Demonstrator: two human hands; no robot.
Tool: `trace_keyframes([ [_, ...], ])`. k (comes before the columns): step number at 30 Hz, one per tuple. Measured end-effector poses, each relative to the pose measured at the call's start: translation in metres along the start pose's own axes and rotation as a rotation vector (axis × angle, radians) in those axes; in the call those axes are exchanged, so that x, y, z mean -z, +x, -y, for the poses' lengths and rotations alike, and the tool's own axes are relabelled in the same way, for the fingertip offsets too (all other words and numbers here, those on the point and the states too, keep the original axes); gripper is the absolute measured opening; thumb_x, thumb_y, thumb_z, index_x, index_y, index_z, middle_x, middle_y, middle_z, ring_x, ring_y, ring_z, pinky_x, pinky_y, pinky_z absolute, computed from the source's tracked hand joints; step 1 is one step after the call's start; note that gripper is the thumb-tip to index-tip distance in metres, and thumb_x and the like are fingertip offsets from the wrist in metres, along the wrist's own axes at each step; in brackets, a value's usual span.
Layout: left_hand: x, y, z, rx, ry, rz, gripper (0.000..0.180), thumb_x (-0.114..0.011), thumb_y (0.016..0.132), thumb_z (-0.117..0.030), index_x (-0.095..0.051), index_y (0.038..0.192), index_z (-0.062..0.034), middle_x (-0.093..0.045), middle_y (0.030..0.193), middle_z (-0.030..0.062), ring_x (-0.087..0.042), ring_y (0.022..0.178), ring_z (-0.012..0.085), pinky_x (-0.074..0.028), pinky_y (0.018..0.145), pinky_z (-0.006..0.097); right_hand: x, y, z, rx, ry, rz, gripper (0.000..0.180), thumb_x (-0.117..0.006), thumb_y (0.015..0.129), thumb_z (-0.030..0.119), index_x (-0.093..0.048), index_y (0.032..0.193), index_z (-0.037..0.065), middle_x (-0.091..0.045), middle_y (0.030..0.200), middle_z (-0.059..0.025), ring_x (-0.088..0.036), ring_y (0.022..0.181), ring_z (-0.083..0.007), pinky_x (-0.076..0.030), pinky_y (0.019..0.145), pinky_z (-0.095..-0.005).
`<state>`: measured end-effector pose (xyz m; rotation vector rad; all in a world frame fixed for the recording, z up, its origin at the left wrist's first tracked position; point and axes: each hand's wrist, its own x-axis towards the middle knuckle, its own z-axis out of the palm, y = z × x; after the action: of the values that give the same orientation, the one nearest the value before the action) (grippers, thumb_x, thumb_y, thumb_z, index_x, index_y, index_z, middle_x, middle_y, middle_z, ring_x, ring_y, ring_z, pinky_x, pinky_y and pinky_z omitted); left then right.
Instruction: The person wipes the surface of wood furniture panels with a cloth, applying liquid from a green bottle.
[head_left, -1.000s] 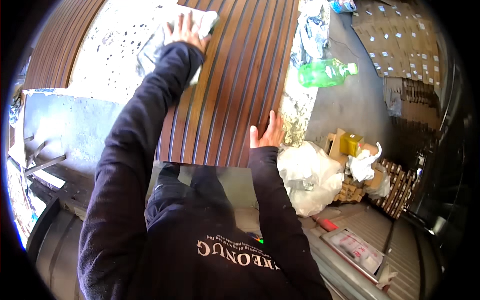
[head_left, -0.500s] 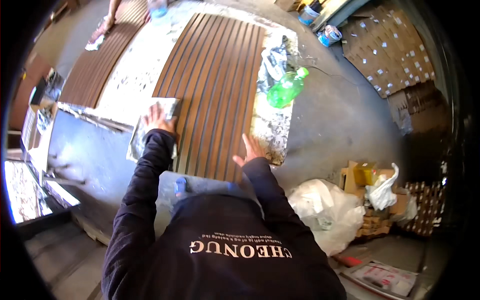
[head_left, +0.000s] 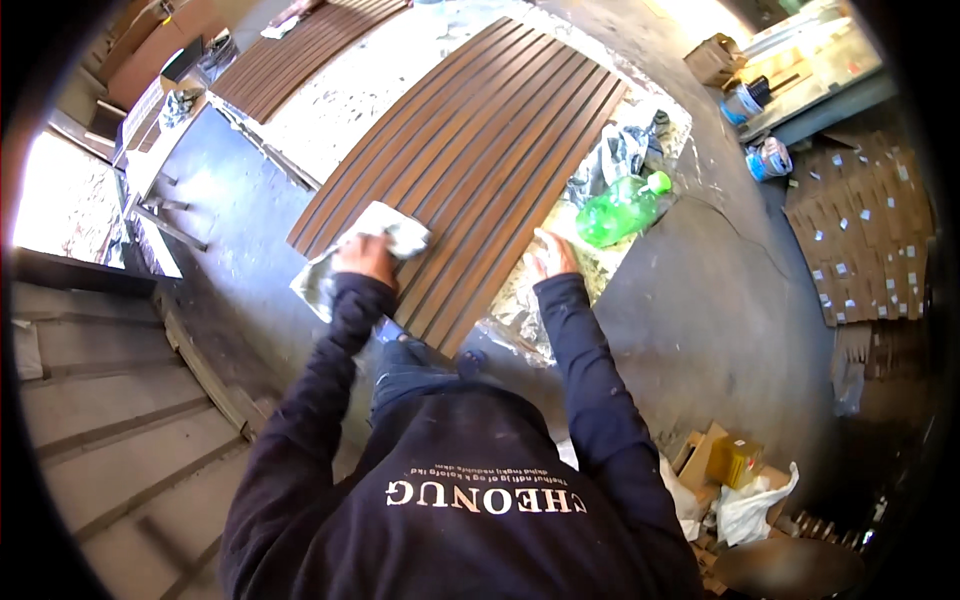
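A long brown panel with dark parallel grooves lies slanted across the work table. My left hand is closed over a pale, crumpled cloth on the panel's near left part; part of the cloth hangs past the edge. Beside the panel's right edge is my right hand, its fingers extended and holding nothing. Whether it touches the edge, I cannot tell. A green plastic bottle lies on its side just beyond that hand, next to crumpled plastic.
Another grooved panel lies at the far left, with another person's hand over it. Small tubs and stacked brown pieces stand at the right. Cardboard boxes and a white bag are at the lower right.
My left hand has moved with the cloth onto the panel's surface, and its fingers have gone from spread to curled. The view has turned, so the panel now slants to the right.
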<state>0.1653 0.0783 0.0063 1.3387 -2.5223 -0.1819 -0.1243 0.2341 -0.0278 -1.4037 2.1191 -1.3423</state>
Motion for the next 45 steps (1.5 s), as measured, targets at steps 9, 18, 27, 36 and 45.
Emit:
trace_keyframes([
  [9,-0.011,-0.077,-0.106,-0.054,-0.266,0.306,0.020,-0.055,0.085,-0.031,-0.059,0.091,-0.0127,-0.065,0.082,0.0172,-0.063,0.073,0.0370,-0.051,0.066,0.047,0.005,0.012,0.002,0.060,-0.541,-0.171,0.059,-0.062,0.079,0.036,-0.046,0.130,0.013,-0.048,0.131,-0.0167,-0.039,0.126,-0.0369,-0.028,0.103,-0.0536],
  [18,-0.039,0.034,-0.132,0.131,-0.251,0.217,0.035,-0.058,0.085,-0.032,-0.053,0.113,-0.0112,-0.064,0.084,0.0212,-0.062,0.073,0.0415,-0.048,0.067,0.051,-0.007,0.021,0.011,-0.031,-0.442,-0.123,0.052,-0.056,0.084,0.030,-0.045,0.132,0.015,-0.045,0.137,-0.0157,-0.034,0.132,-0.0344,-0.023,0.109,-0.0510],
  [27,-0.028,-0.011,-0.097,-0.173,-0.324,0.290,0.018,-0.053,0.087,-0.026,-0.055,0.103,-0.0172,-0.061,0.071,0.0208,-0.061,0.071,0.0434,-0.047,0.062,0.051,0.011,0.017,0.011,-0.049,-0.328,-0.190,0.052,-0.058,0.082,0.019,-0.044,0.132,0.015,-0.049,0.134,-0.0137,-0.039,0.128,-0.0349,-0.027,0.108,-0.0476],
  [36,-0.052,0.018,-0.141,-0.328,-0.121,0.326,0.031,-0.053,0.088,-0.025,-0.053,0.115,-0.0095,-0.064,0.081,0.0244,-0.062,0.073,0.0450,-0.048,0.062,0.051,-0.002,0.011,-0.006,-0.089,-0.240,-0.255,0.054,-0.053,0.080,0.011,-0.040,0.132,0.008,-0.047,0.133,-0.0136,-0.038,0.129,-0.0323,-0.025,0.110,-0.0459],
  [45,-0.056,0.038,-0.138,-0.319,-0.206,0.268,0.016,-0.052,0.088,-0.021,-0.057,0.101,-0.0130,-0.065,0.078,0.0194,-0.063,0.070,0.0407,-0.050,0.061,0.049,0.007,0.015,0.009,-0.130,-0.183,-0.216,0.054,-0.052,0.080,0.008,-0.039,0.133,0.009,-0.050,0.131,-0.0153,-0.038,0.130,-0.0318,-0.024,0.110,-0.0430],
])
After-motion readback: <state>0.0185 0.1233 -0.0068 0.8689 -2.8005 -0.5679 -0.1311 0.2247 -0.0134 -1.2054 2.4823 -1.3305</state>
